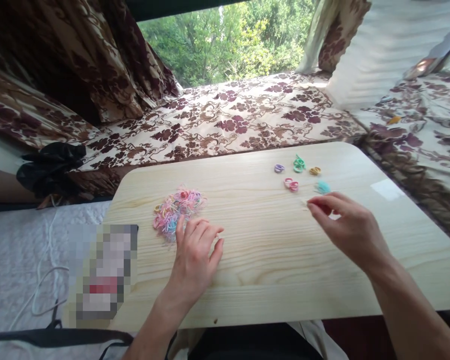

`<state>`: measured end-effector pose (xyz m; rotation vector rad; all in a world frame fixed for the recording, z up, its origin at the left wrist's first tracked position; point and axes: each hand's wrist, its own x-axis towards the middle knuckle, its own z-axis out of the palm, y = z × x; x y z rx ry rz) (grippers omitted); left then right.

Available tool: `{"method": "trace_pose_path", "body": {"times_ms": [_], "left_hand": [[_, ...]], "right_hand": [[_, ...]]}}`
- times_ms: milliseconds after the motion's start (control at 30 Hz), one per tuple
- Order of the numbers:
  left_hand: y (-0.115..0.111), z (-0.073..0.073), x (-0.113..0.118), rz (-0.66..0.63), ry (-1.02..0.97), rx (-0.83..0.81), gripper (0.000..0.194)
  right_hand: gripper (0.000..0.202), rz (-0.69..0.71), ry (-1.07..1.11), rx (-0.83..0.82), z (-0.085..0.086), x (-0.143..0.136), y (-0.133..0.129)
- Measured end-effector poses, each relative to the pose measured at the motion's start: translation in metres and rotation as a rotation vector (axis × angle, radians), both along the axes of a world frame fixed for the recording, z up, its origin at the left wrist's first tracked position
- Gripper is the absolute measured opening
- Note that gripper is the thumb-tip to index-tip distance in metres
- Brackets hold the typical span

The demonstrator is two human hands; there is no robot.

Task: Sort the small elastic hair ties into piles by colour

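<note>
A tangled pile of small coloured hair ties (180,207), mostly pink with some yellow and blue, lies on the left half of the wooden table. My left hand (197,250) rests at the pile's near edge, fingers apart and holding nothing. On the right, my right hand (345,222) is closed in a pinch just above the table, with a small pale hair tie (305,202) at its fingertips, partly hidden. Beyond it lie little colour groups: purple ties (279,168), green ties (299,164), mustard ties (315,171), pink ties (291,185) and light blue ties (323,187).
A blurred-out flat object (107,272) lies at the table's left edge. The light wooden table (255,270) has rounded far corners. Behind it runs a flower-patterned bench (232,117) under a window. A white cable (41,275) trails over the bedding at left.
</note>
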<state>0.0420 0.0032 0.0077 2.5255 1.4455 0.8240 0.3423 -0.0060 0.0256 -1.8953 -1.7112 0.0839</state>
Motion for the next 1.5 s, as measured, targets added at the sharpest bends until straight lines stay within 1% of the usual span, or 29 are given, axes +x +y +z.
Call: {"method": "trace_pose_path", "body": {"times_ms": [33, 100, 233, 367, 533, 667, 800, 867, 900, 1000, 1067, 1200, 1267, 1333, 1500], "left_hand": [[0.0, 0.0, 0.0, 0.006, 0.009, 0.001, 0.016], [-0.001, -0.001, -0.001, 0.01, 0.024, -0.002, 0.016], [-0.002, -0.003, -0.004, 0.009, 0.029, -0.006, 0.016], [-0.003, -0.003, -0.006, 0.019, 0.02, -0.008, 0.015], [-0.001, -0.003, -0.006, 0.022, 0.031, -0.013, 0.015], [0.0, -0.004, -0.008, 0.022, 0.035, -0.015, 0.015], [0.003, -0.005, -0.013, 0.045, 0.055, -0.032, 0.014], [0.006, -0.004, -0.017, 0.067, 0.073, -0.045, 0.014], [0.007, -0.004, -0.019, 0.078, 0.084, -0.054, 0.014], [0.012, -0.005, -0.025, 0.106, 0.118, -0.075, 0.012], [0.015, -0.005, -0.027, 0.115, 0.136, -0.084, 0.012], [0.017, -0.005, -0.025, 0.06, 0.156, -0.125, 0.013], [0.018, -0.004, -0.021, 0.028, 0.161, -0.144, 0.013], [0.018, -0.004, -0.017, 0.012, 0.164, -0.156, 0.014], [0.018, 0.001, -0.011, 0.0, 0.179, -0.201, 0.012]], "right_hand": [[0.017, -0.094, -0.031, -0.046, 0.001, 0.011, 0.005], [0.018, -0.201, -0.063, -0.088, 0.003, 0.03, 0.015], [0.019, -0.289, -0.111, -0.177, 0.004, 0.053, 0.033], [0.021, -0.309, -0.144, -0.253, 0.003, 0.058, 0.04], [0.022, -0.287, -0.164, -0.296, 0.002, 0.059, 0.042], [0.022, -0.293, -0.17, -0.295, 0.006, 0.059, 0.04], [0.025, -0.299, -0.159, -0.249, 0.012, 0.052, 0.03], [0.024, -0.257, -0.142, -0.197, 0.012, 0.041, 0.022], [0.024, -0.208, -0.129, -0.166, 0.01, 0.033, 0.018], [0.03, 0.023, -0.073, -0.075, 0.0, 0.002, 0.006], [0.034, 0.171, -0.04, -0.044, -0.007, -0.021, -0.002], [0.029, 0.387, -0.017, -0.037, -0.015, -0.061, -0.014], [0.025, 0.448, -0.003, -0.062, -0.018, -0.072, -0.018], [0.024, 0.481, 0.009, -0.083, -0.019, -0.079, -0.02], [0.023, 0.506, 0.028, -0.119, -0.024, -0.084, -0.023]]}}
